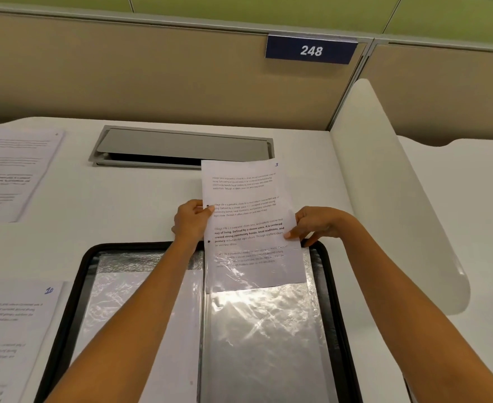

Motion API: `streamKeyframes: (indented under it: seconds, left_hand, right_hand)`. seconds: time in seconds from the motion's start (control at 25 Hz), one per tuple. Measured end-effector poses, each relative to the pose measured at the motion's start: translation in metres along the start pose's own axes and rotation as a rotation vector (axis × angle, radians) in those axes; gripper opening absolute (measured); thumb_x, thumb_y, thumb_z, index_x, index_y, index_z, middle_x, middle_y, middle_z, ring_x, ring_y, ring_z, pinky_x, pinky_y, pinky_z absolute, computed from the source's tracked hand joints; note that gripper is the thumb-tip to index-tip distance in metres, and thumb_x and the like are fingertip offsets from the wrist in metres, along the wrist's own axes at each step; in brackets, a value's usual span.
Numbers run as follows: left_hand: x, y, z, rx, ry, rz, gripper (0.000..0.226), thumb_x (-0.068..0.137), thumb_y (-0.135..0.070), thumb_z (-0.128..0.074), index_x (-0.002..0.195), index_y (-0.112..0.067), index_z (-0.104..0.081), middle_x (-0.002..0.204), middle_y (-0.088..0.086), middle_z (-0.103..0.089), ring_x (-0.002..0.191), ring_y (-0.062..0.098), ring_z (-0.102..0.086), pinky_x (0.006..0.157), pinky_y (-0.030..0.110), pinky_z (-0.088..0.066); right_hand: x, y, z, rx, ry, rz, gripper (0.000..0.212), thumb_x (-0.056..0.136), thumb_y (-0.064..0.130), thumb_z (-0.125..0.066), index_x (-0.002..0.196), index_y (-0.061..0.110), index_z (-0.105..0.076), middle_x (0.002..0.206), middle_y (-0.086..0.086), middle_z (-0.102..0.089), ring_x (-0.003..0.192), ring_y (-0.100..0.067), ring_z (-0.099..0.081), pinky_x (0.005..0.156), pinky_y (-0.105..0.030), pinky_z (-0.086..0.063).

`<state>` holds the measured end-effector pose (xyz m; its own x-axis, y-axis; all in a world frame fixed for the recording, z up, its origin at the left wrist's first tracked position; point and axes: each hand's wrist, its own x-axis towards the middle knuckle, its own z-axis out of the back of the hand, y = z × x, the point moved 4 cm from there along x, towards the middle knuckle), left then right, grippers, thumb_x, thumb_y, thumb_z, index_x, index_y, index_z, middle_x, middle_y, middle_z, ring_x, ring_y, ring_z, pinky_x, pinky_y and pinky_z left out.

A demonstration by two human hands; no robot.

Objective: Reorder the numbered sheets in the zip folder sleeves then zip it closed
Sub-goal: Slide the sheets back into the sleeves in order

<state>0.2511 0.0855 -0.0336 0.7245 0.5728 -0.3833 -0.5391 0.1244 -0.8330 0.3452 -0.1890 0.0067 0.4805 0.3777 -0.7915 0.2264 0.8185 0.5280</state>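
An open black zip folder (pixel 70 289) lies on the white desk in front of me, its clear plastic sleeves shining. A printed sheet numbered 3 (pixel 248 205) stands partly inside the top of the right-hand sleeve (pixel 268 338), its lower part behind the plastic and most of it sticking out above the folder's far edge. My left hand (pixel 191 222) pinches the sheet's left edge. My right hand (pixel 315 223) pinches its right edge near the sleeve's mouth. The left sleeve (pixel 140 301) holds a white sheet, partly hidden by my left forearm.
A sheet numbered 10 (pixel 12 330) lies left of the folder. More printed sheets (pixel 9 173) lie at the far left of the desk. A grey cable hatch (pixel 181 146) sits behind the folder. A white curved divider (pixel 390 184) stands to the right, a beige partition behind.
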Motion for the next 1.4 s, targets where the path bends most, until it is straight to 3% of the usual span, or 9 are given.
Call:
streamKeyframes:
  seconds: [0.24, 0.48, 0.76, 0.92, 1.04, 1.12, 1.24, 1.32, 1.4]
  left_hand:
    - [-0.005, -0.003, -0.001, 0.038, 0.182, -0.011, 0.023, 0.087, -0.026, -0.071, 0.104, -0.01, -0.066, 0.101, 0.006, -0.07, 0.095, 0.025, -0.067, 0.088, 0.045, -0.055]
    - [-0.019, -0.009, 0.01, -0.058, 0.244, -0.025, 0.012, 0.09, -0.015, -0.066, 0.099, -0.009, -0.061, 0.098, 0.008, -0.068, 0.084, 0.016, -0.065, 0.063, 0.021, -0.053]
    - [-0.029, -0.001, 0.012, -0.038, 0.245, -0.028, 0.009, 0.089, -0.017, -0.068, 0.092, -0.012, -0.061, 0.096, 0.008, -0.072, 0.094, 0.025, -0.068, 0.085, 0.035, -0.054]
    - [-0.043, -0.006, 0.009, 0.098, 0.135, -0.177, 0.051, 0.086, -0.025, -0.072, 0.128, -0.015, -0.046, 0.112, 0.007, -0.064, 0.091, 0.019, -0.062, 0.076, 0.031, -0.051]
    - [-0.052, -0.014, 0.007, 0.208, -0.036, -0.24, 0.088, 0.081, -0.035, -0.076, 0.149, -0.02, -0.021, 0.132, 0.01, -0.053, 0.113, 0.025, -0.055, 0.096, 0.043, -0.046]
    - [-0.068, -0.034, 0.002, 0.422, -0.228, -0.538, 0.085, 0.079, -0.042, -0.076, 0.147, -0.022, -0.029, 0.137, 0.009, -0.046, 0.123, 0.026, -0.043, 0.102, 0.046, -0.037]
    - [-0.114, -0.06, -0.043, 0.577, 0.145, -0.957, 0.038, 0.085, -0.047, -0.066, 0.118, -0.029, -0.063, 0.118, -0.004, -0.06, 0.112, 0.018, -0.051, 0.099, 0.041, -0.034]
    - [-0.134, -0.055, -0.075, 0.708, 0.4, -0.93, 0.032, 0.088, -0.049, -0.061, 0.111, -0.028, -0.068, 0.11, -0.007, -0.065, 0.106, 0.016, -0.053, 0.095, 0.038, -0.033]
    - [-0.141, -0.05, -0.096, 0.825, 0.418, -0.918, 0.034, 0.088, -0.049, -0.06, 0.111, -0.026, -0.069, 0.107, -0.005, -0.066, 0.103, 0.016, -0.054, 0.094, 0.036, -0.035]
  right_hand:
    - [0.001, 0.006, 0.009, 0.327, -0.29, 0.08, 0.028, 0.091, 0.024, -0.066, 0.11, 0.004, -0.065, 0.106, -0.012, -0.07, 0.096, -0.026, -0.067, 0.073, -0.033, -0.056]
    - [-0.009, 0.0, 0.005, 0.272, -0.191, 0.152, 0.023, 0.087, 0.006, -0.068, 0.109, 0.011, -0.068, 0.104, -0.006, -0.071, 0.089, -0.018, -0.066, 0.071, -0.027, -0.053]
    - [-0.014, 0.005, 0.011, 0.344, -0.27, 0.231, 0.024, 0.088, 0.014, -0.069, 0.112, 0.01, -0.069, 0.104, -0.006, -0.073, 0.092, -0.02, -0.069, 0.073, -0.03, -0.055]
    - [-0.013, 0.017, 0.01, 0.398, -0.313, 0.309, 0.025, 0.09, 0.012, -0.065, 0.116, 0.01, -0.067, 0.105, -0.005, -0.072, 0.095, -0.021, -0.069, 0.074, -0.029, -0.056]
    - [-0.013, 0.019, 0.009, 0.413, -0.291, 0.319, 0.027, 0.091, 0.013, -0.065, 0.117, 0.012, -0.067, 0.108, -0.005, -0.072, 0.096, -0.019, -0.069, 0.077, -0.031, -0.056]
    - [-0.014, 0.018, 0.008, 0.412, -0.292, 0.328, 0.027, 0.091, 0.014, -0.064, 0.118, 0.012, -0.067, 0.108, -0.005, -0.072, 0.097, -0.019, -0.069, 0.08, -0.033, -0.056]
    - [-0.016, 0.015, 0.01, 0.411, -0.293, 0.321, 0.027, 0.091, 0.015, -0.065, 0.117, 0.01, -0.066, 0.108, -0.005, -0.072, 0.097, -0.018, -0.069, 0.081, -0.033, -0.056]
    - [-0.017, 0.016, 0.008, 0.41, -0.282, 0.314, 0.026, 0.09, 0.015, -0.066, 0.116, 0.011, -0.067, 0.108, -0.005, -0.072, 0.097, -0.018, -0.069, 0.08, -0.032, -0.056]
    - [-0.018, 0.017, 0.007, 0.423, -0.284, 0.31, 0.025, 0.09, 0.015, -0.067, 0.114, 0.013, -0.068, 0.108, -0.004, -0.072, 0.097, -0.017, -0.068, 0.08, -0.032, -0.056]
